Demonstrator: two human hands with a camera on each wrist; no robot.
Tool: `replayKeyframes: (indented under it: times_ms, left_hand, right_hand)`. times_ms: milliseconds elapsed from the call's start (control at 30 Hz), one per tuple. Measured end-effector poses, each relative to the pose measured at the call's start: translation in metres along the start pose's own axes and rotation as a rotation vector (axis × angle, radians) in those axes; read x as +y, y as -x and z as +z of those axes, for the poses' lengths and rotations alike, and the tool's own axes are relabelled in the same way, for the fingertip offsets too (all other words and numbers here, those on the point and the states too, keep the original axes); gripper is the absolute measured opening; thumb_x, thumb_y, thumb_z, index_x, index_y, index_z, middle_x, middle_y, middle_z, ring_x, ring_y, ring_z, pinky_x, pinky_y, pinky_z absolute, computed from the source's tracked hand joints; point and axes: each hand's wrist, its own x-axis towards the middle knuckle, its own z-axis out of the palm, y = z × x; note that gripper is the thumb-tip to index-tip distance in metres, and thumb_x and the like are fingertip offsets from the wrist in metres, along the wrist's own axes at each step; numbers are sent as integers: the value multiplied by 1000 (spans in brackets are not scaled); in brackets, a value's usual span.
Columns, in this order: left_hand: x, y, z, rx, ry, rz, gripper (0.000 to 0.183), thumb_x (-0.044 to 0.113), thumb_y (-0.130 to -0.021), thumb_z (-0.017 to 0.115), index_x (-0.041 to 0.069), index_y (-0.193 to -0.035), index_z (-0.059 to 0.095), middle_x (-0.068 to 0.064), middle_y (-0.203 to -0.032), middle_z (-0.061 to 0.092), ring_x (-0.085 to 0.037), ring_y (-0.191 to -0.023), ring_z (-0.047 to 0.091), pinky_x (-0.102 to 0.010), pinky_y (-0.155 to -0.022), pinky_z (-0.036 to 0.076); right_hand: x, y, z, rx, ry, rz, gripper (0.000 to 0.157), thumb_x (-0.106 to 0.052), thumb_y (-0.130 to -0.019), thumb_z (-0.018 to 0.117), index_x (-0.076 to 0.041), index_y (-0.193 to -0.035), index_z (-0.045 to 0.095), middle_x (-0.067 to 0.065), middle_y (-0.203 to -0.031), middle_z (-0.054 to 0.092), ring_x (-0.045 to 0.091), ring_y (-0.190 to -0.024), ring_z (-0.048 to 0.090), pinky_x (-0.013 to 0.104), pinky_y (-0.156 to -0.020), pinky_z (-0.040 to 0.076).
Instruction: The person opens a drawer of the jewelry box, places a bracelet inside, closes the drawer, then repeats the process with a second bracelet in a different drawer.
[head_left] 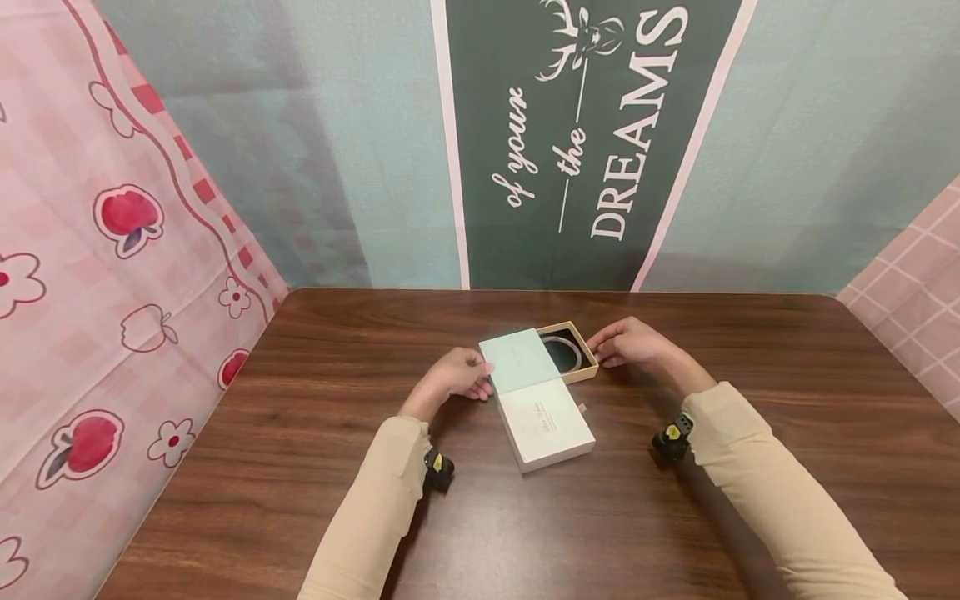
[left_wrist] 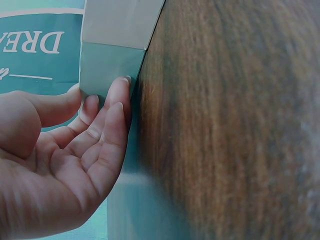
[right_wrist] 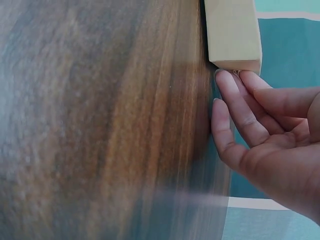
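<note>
A flat box lies on the table, pale green on its far half and white on its near half. From the right side of the green half a gold-edged drawer sticks partly out. Inside it, on dark lining, rests a silvery bangle, partly hidden by the green cover. My left hand grips the green half at its left edge, thumb on top and fingers along the side. At the drawer's outer end, my right hand pinches a small pull loop between thumb and fingertips.
A small pinkish tab shows on the right side of the white half. The brown wooden table ends at a hanging cloth with printed lettering. Patterned cloths hang at left and right. Both wrists carry a small black camera.
</note>
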Motion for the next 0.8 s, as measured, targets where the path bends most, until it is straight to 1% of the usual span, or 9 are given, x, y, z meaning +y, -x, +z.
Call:
replayKeyframes:
  times_ms: [100,133,267,367,500,800]
  left_hand:
    - [0,1,1,6,8,-4,21,14,-93,53,-3,-82,52,-16,-70,64,-17,-58,61,-28,-60,53]
    - [2,2,2,20,4,-20,20,13,-93,52,-3,-83,52,-16,-71,64,-17,-58,61,-28,-62,53]
    - [3,4,3,35,7,-17,19,12,-94,52,-2,-81,51,-12,-66,62,-13,-54,58,-26,-59,52]
    - [3,5,3,32,3,-10,19,12,-94,52,-1,-80,51,-10,-64,61,-13,-53,57,-26,-58,52]
    - [4,5,2,29,-1,-14,19,13,-94,52,-1,-81,51,-11,-66,62,-13,-54,58,-26,-59,52]
    - [4,6,2,26,-6,-18,19,13,-94,52,-2,-82,51,-11,-66,62,-13,-54,58,-26,-58,52]
  right_hand:
    - [1,-1,0,-11,-5,0,24,6,-87,48,13,-107,58,19,-98,63,22,-78,60,37,-77,51]
    - [1,-1,1,-13,-7,1,24,5,-87,49,13,-107,58,19,-99,62,22,-78,60,37,-77,51]
    - [0,-1,2,-25,-8,-3,24,5,-87,49,11,-108,59,20,-101,62,23,-79,60,37,-77,51]
    - [-1,-1,3,-34,-1,-9,25,5,-87,49,11,-109,59,20,-103,61,24,-80,59,36,-77,51]
    - [-2,0,5,-47,9,-17,25,4,-87,50,9,-109,60,19,-103,62,25,-81,59,36,-77,51]
    - [-5,-1,9,-69,16,-29,25,5,-87,49,9,-109,60,17,-100,62,26,-81,59,36,-76,51]
